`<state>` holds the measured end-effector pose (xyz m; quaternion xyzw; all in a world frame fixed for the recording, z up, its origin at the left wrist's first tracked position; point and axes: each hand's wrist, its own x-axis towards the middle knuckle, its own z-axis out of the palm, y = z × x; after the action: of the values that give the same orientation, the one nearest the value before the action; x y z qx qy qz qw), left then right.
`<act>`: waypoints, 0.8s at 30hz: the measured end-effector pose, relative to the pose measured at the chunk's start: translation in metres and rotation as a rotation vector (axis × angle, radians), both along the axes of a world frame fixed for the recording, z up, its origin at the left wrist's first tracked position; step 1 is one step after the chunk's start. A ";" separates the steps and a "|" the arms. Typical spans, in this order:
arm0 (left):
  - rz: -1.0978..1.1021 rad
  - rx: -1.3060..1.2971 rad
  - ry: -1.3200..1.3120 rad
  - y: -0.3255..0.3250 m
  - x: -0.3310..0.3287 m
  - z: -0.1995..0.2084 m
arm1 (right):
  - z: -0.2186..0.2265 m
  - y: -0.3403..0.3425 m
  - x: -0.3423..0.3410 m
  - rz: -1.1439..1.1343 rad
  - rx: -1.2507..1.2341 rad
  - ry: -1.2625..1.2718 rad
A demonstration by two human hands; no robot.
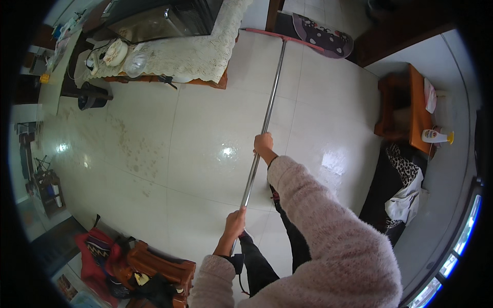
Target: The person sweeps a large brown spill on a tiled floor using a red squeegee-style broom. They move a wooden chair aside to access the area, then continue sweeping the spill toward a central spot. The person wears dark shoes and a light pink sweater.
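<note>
A long-handled floor squeegee with a shiny metal pole (273, 87) and a wide, thin red head runs away from me across the pale tiled floor (205, 133). My left hand (234, 224) is closed round the pole's near part, close to my body. Farther up, my right hand (264, 144) grips the same pole. The red head (267, 34) lies on the floor by the doorway, against the edge of a dark patterned mat (319, 37). Wet, shiny patches show on the tiles near my right hand.
At the far left stands a low cabinet with a lace cloth (200, 59) and a dark television (164, 20). A black bin (92, 96) is left of it. On the right are a wooden stool (417, 102) and a white bottle (435, 136); a wooden chair (164, 267) stands near left.
</note>
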<state>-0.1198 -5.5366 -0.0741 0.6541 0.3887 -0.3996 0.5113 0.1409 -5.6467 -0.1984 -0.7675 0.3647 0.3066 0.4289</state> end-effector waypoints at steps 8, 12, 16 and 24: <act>0.251 -0.270 0.199 -0.002 -0.107 -0.008 | -0.043 -0.003 -0.107 0.811 -0.166 0.229; -0.542 -0.051 -0.160 0.043 -0.276 -0.006 | -0.021 0.029 -0.261 1.722 -0.473 0.076; -0.827 -0.016 0.014 0.085 -0.445 0.049 | 0.015 0.061 -0.423 1.823 -0.048 0.177; -0.975 0.156 -0.095 0.160 -0.542 0.131 | -0.035 0.084 -0.619 0.973 0.798 -0.185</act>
<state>-0.6613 -5.3767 0.0567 0.8134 0.0426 -0.5318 0.2318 -0.4782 -5.5624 -0.2338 -0.6497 -0.2066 0.5110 0.5235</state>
